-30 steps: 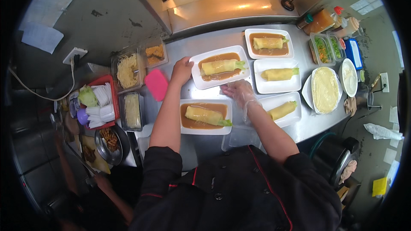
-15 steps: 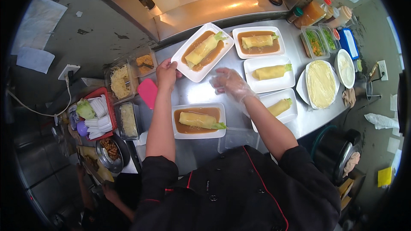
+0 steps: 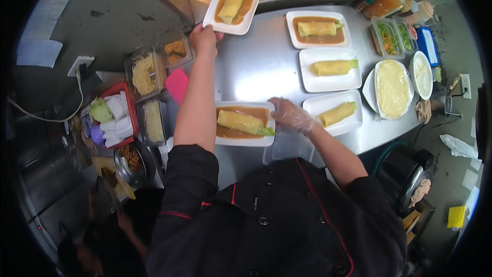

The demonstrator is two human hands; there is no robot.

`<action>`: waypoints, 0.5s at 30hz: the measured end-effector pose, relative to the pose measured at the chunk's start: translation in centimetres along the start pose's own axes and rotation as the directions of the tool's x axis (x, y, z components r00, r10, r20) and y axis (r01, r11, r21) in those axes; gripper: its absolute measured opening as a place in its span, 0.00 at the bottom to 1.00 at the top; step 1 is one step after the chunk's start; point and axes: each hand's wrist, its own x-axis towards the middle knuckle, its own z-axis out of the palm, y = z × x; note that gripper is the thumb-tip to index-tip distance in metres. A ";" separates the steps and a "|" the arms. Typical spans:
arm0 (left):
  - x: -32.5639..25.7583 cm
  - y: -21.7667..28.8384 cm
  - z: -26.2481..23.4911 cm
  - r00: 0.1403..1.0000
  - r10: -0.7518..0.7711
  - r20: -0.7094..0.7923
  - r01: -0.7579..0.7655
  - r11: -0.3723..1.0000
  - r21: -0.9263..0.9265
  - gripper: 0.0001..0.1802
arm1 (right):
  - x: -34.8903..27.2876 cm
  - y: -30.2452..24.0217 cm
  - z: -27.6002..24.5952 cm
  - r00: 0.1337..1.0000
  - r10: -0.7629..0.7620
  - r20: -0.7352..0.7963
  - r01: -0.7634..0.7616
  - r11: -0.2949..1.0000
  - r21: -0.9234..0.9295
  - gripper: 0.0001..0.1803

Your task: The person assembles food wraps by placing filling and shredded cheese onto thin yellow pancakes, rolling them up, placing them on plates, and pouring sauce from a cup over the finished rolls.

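Note:
My left hand (image 3: 205, 39) grips the lower left corner of a white rectangular plate (image 3: 239, 26), raised at the counter's far edge. On that plate a yellow rolled wrap (image 3: 233, 2), with lettuce showing at one end, lies in brown sauce. My right hand (image 3: 293, 114), in a clear plastic glove, has its fingers closed at the right corner of a second white plate (image 3: 241, 141) on the near counter. This one also bears a yellow wrap (image 3: 239, 121) in brown sauce. Its left edge is partly hidden by my left forearm.
To the right stand three plated wraps: one with sauce (image 3: 318, 45), two without (image 3: 330, 84) (image 3: 335, 129). Beyond them are a film-covered yellow stack (image 3: 393, 90), a white bowl (image 3: 422, 74) and vegetable tubs (image 3: 385, 36). Shredded-food containers (image 3: 146, 74) line the left; a co-worker (image 3: 128, 225) is lower left.
My left hand has carried its plate away from me, toward the raised ledge. My right hand has come back from mid-counter to the near plate's corner. The whole view has shifted slightly.

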 end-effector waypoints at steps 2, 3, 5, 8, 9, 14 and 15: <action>0.7 -0.1 -0.2 1.000 -0.010 0.010 0.010 1.000 -0.010 0.11 | -0.2 1.1 -0.1 0.996 -0.066 -0.063 0.056 0.988 -0.143 0.20; 0.9 -0.3 -0.1 1.000 -0.022 -0.001 0.022 0.999 -0.042 0.12 | -0.4 1.6 -0.2 0.996 -0.061 -0.071 0.052 0.991 -0.124 0.20; 1.4 -0.6 0.3 0.998 -0.052 -0.024 0.049 0.993 -0.103 0.14 | -1.2 2.4 -1.1 0.993 -0.038 -0.112 0.036 0.999 -0.019 0.21; 1.1 -0.6 1.3 0.994 -0.099 0.056 0.105 0.986 -0.126 0.19 | -3.4 1.7 -4.0 0.975 0.008 -0.222 0.043 0.973 0.227 0.22; 1.2 -0.7 1.1 0.990 -0.108 0.093 0.121 0.983 -0.137 0.19 | -4.6 -0.2 -5.2 0.967 0.003 -0.257 0.074 0.954 0.292 0.21; 0.8 -1.4 2.9 0.964 -0.139 0.227 0.187 0.961 -0.206 0.23 | -6.9 -2.7 -13.6 0.850 0.065 -0.523 0.131 0.935 0.330 0.20; 0.4 -1.6 3.7 0.961 -0.136 0.241 0.194 0.952 -0.235 0.23 | -6.6 -2.8 -15.3 0.810 0.052 -0.584 0.189 0.920 0.343 0.20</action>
